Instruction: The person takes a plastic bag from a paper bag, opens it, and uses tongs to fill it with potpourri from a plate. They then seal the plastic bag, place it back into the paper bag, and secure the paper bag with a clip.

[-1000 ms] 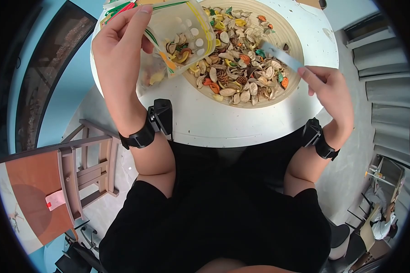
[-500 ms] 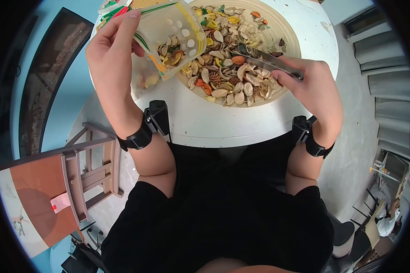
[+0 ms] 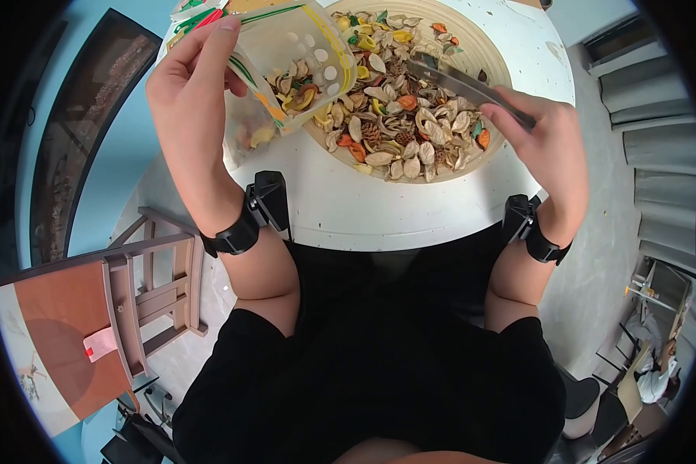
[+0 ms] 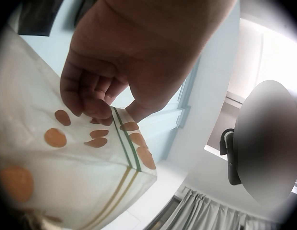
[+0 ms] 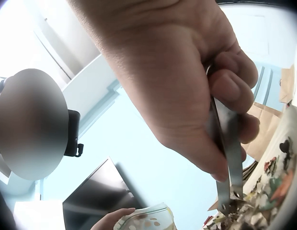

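Observation:
My left hand (image 3: 193, 108) pinches the top edge of a clear zip bag (image 3: 274, 39) printed with spots and holding some dried petals. In the left wrist view the thumb and fingers grip the bag (image 4: 81, 158) beside its green seal lines. Metal tongs (image 3: 479, 89) lie in my right hand (image 3: 553, 147), thumb on one arm and curled fingers on the other. Their tips reach down into potpourri (image 3: 417, 147) of petals, small cones and orange pods. Close up in the right wrist view, the tongs (image 5: 230, 143) have their tips near together among the petals; I cannot tell what they hold.
The potpourri lies on a round wooden plate (image 3: 499, 69) on a white round table (image 3: 348, 220). A second clear bag (image 3: 243, 147) of petals is below the held one. Red and green packaging (image 3: 197, 15) stands at the back left, a wooden chair (image 3: 162, 294) at the left.
The tongs swung leftward into the potpourri with their arms spread, then moved slightly back and away from me, arms now closer together. My left hand keeps its grip on the bag.

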